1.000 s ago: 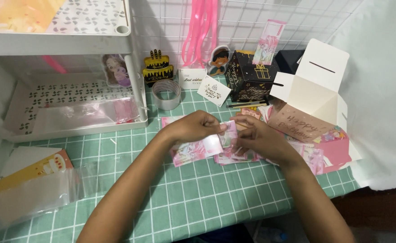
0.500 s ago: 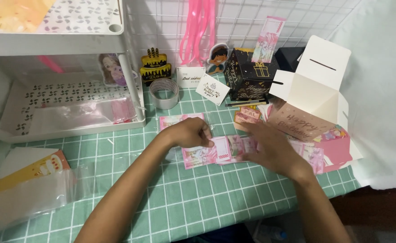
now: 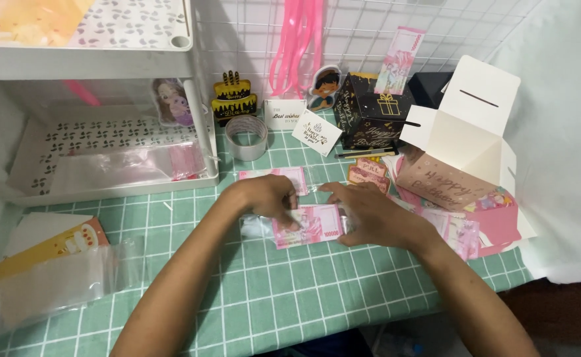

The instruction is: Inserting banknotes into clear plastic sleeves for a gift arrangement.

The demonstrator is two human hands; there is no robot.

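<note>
My left hand (image 3: 264,198) and my right hand (image 3: 369,215) rest on the green grid mat (image 3: 290,291), both pressing on a pink banknote (image 3: 310,225) that lies in a clear plastic sleeve (image 3: 258,227). The left fingertips hold down the note's left end. The right hand covers its right end. A second pink banknote (image 3: 284,175) lies flat just behind my left hand.
A roll of clear tape (image 3: 247,137) and small greeting cards (image 3: 317,132) stand behind. A black gift box (image 3: 369,112), an open white box (image 3: 469,112) and a pink box (image 3: 435,185) crowd the right. A white shelf (image 3: 105,132) stands left, plastic bags (image 3: 52,277) at front left.
Both hands have lowered the pink note in its sleeve toward me onto the mat and now press it flat; the second note behind became uncovered.
</note>
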